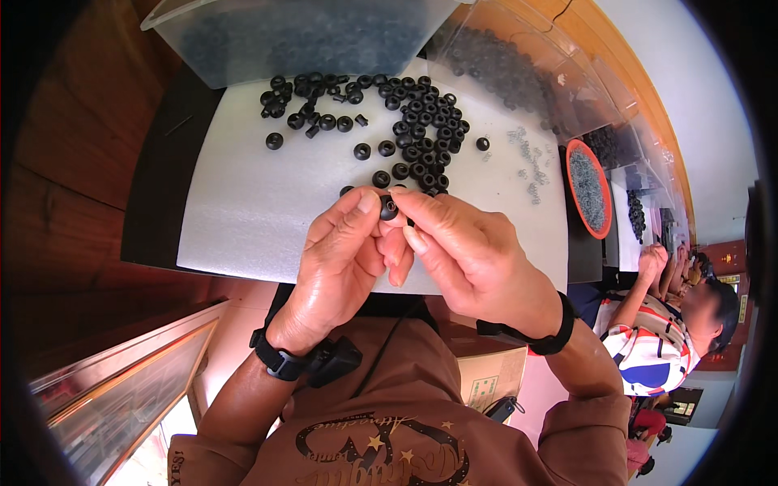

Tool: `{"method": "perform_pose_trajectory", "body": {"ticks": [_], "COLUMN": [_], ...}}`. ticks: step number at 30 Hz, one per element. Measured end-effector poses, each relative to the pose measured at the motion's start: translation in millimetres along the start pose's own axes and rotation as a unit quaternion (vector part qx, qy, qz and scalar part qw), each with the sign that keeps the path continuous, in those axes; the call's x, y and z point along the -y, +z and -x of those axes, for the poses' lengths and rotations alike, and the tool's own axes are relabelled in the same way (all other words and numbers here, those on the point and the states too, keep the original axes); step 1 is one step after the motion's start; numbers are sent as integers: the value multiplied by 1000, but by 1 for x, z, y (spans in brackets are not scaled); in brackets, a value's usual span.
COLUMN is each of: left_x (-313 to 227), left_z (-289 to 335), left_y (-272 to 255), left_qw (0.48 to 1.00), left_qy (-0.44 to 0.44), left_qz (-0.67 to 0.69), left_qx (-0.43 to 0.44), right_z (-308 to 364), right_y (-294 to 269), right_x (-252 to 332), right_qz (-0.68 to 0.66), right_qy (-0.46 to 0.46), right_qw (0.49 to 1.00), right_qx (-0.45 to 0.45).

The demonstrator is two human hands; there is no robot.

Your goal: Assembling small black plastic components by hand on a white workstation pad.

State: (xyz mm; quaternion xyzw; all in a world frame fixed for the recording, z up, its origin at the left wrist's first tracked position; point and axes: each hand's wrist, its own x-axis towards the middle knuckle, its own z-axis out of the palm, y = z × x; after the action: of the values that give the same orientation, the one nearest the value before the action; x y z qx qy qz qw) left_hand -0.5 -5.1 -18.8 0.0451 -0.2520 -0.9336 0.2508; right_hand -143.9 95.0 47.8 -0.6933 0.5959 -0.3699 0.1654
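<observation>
Mostly, a white mat [251, 202] spreads beneath the left hand [332, 255] and right hand [490, 255], with a filled clear bin [203, 65] beyond the left. Many loose black wheels [418, 131] lie just beyond both; which are done, I cannot tell. The left fingertips clamp one held wheel [389, 208], seemingly unfinished; the right fingertips meet beside it, their grip unclear.

My fingers [353, 220] have room leftward over the white sheet [243, 194]; ahead, loose black beads [419, 132], then a clear plastic bin [259, 69], block my way.
</observation>
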Motion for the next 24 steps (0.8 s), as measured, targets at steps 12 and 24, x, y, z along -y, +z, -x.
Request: {"method": "perform_pose_trajectory", "body": {"ticks": [12, 24], "left_x": [-6, -14], "left_z": [3, 4], "left_y": [2, 6], "left_qw": [998, 990], "left_qy": [-39, -90], "left_qz": [-24, -100], "left_qx": [39, 37], "right_z": [-55, -123], "right_y": [-81, -12], "right_x": [51, -55], "right_qz": [98, 345], "right_qy": [119, 12], "right_qw": [985, 927], "right_qx": [83, 146]}}
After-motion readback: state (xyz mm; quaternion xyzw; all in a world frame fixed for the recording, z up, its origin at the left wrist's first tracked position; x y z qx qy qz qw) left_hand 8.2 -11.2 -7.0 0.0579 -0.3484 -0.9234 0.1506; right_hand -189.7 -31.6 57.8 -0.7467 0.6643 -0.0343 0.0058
